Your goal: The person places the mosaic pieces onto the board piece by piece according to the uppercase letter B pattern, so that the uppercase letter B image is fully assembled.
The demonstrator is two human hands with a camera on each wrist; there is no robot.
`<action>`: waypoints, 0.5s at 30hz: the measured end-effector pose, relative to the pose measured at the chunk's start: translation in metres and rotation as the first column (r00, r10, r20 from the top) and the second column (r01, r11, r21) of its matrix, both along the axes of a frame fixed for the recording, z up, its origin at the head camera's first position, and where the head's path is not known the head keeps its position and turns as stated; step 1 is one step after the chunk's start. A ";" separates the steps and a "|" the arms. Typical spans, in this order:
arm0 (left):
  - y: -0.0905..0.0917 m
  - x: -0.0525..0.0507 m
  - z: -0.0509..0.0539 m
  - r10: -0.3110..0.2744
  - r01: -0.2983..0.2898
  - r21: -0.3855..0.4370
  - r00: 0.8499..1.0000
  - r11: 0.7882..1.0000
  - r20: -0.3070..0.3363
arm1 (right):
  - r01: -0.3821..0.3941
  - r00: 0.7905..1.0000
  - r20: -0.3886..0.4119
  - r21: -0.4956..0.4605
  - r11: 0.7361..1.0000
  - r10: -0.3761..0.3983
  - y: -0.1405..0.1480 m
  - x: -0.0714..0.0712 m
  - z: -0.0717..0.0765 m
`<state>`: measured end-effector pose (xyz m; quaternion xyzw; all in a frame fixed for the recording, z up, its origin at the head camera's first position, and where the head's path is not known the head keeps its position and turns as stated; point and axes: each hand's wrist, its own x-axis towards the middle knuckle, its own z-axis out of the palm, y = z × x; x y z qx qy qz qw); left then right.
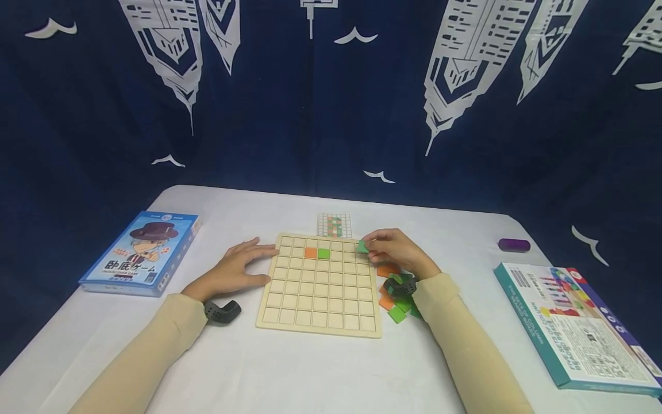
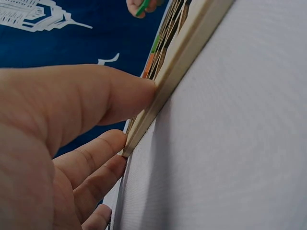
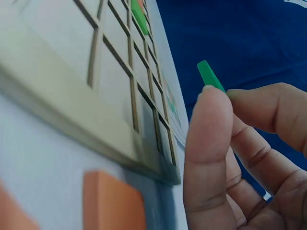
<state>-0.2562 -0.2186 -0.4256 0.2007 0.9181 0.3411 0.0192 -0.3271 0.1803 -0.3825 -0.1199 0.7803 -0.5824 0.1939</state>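
A pale wooden grid board (image 1: 312, 303) lies on the table. One orange tile (image 1: 310, 253) and one green tile (image 1: 323, 253) sit side by side in its second row. My right hand (image 1: 397, 251) pinches another green tile (image 3: 210, 75) between thumb and forefinger, raised near the board's top right corner. At the left edge of the board, my left hand (image 1: 233, 271) touches the rim with thumb and fingertips, its fingers spread and fairly straight. Loose orange and green tiles (image 1: 397, 314) lie beside the board, partly hidden under the right wrist.
Behind the board lies a small printed pattern card (image 1: 334, 225). A blue game box (image 1: 142, 253) is at the left, a teal-edged box (image 1: 574, 328) at the right. Beyond the latter rests a purple oblong object (image 1: 514, 245). A dark blue curtain (image 1: 331, 115) hangs behind the table.
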 end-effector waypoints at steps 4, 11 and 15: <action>0.000 0.000 -0.001 -0.002 0.002 0.003 1.000 1.000 0.002 | -0.009 1.000 0.025 0.006 1.000 0.009 -0.009 0.000 -0.001; 0.000 -0.001 -0.001 -0.009 0.009 0.003 1.000 1.000 -0.010 | -0.038 0.999 0.027 0.066 0.997 0.037 -0.028 0.000 0.000; 0.000 0.000 -0.001 -0.001 0.001 0.002 1.000 1.000 -0.001 | -0.058 0.998 0.026 0.089 0.994 0.056 -0.037 -0.002 -0.001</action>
